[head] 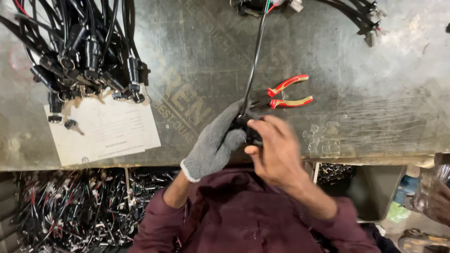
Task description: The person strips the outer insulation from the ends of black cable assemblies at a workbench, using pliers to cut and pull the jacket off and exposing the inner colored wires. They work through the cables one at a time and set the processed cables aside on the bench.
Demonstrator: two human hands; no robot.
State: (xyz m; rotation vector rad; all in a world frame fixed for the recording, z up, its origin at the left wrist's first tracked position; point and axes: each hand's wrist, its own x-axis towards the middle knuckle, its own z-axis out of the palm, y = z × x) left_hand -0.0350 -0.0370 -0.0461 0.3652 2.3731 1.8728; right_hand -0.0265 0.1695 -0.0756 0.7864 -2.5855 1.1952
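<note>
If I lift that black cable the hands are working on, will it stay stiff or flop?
The black cable will probably flop: it is long and thin, and bows slightly across the table. Its far end joins a connector, which may drag behind. The left hand, gloved, and the bare right hand both grip its near end, so it likely needs support.

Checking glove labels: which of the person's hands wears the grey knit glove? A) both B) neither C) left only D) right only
C: the left hand is in a grey knit glove and wraps the black cable part, while the right hand is bare at the same part, near the red-handled pliers.
</note>
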